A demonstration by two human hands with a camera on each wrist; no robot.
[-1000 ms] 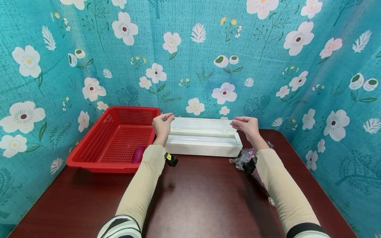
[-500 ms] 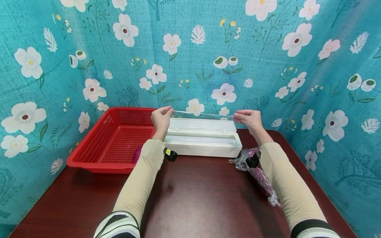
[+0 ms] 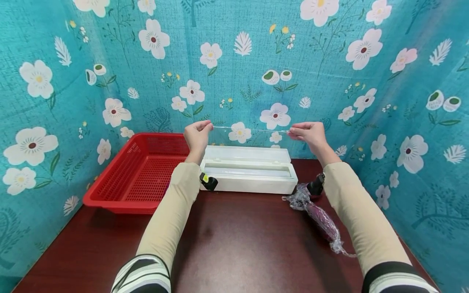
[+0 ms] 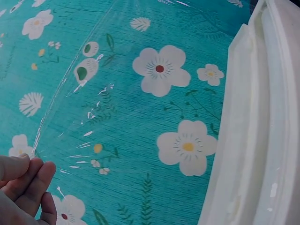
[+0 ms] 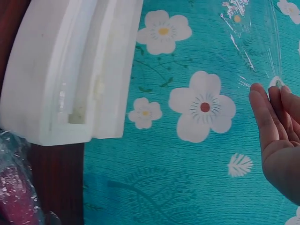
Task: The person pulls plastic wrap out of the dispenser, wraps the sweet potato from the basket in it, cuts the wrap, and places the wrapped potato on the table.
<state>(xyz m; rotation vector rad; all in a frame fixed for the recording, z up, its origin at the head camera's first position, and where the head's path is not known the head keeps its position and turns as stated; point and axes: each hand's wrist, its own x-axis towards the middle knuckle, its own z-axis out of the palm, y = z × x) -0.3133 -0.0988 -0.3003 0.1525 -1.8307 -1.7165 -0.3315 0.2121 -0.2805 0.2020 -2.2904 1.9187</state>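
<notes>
1. Clear film (image 4: 89, 115) is stretched between two raised hands, its upper edge a thin shining line before the curtain and above the white box. Creases fan out from the pinched corners; its lower end cannot be made out.
2. Nearest, the left sleeve (image 3: 166, 219) and right sleeve (image 3: 366, 221), both beige, reach forward, with a small black camera at each wrist.
3. The left hand (image 3: 198, 136) pinches one corner of the film, thumb pressed to fingertips.
4. The right hand (image 3: 310, 136) pinches the opposite corner, thumb and fingertips likewise together on it.
5. On the dark red-brown table (image 3: 234, 240), a purple bundle (image 3: 322, 219) wrapped in clear plastic lies beside the right sleeve, its ends bunched.
6. The red basket (image 3: 121, 205) stands at left, partly behind the left sleeve.
7. The white box (image 3: 253, 185) sits beyond, its lid (image 3: 249, 154) tilted back and something long and pale in its trough.
8. Behind everything hangs the teal flowered curtain (image 3: 227, 24).
</notes>
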